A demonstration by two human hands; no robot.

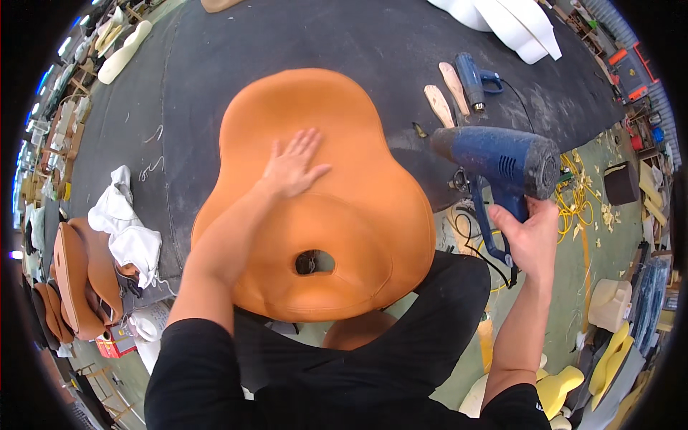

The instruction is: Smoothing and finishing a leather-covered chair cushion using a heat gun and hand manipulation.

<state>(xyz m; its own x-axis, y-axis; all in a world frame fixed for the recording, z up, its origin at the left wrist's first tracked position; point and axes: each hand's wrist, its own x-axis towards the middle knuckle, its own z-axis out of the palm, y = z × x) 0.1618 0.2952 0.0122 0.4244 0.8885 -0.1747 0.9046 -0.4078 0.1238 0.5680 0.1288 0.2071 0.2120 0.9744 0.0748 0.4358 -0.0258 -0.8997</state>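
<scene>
A tan leather-covered seat shell (315,222), rounded and waisted with an oval hole low in its middle, lies in front of me, its near edge over my lap. My left hand (294,163) rests flat on its upper part, fingers spread. Off to the right, my right hand (529,233) grips the handle of a blue heat gun (494,154), whose nozzle points left, toward the seat shell, with a gap between them. The heat gun's cord hangs down below the handle.
Beyond the held heat gun lie two wooden paddles (446,93) and a second blue heat gun (471,80) on the dark-covered table (193,86). White shaped pieces (505,25) sit at the back. A white cloth (129,222) hangs over the left edge. Yellow cord (573,197) coils on the floor.
</scene>
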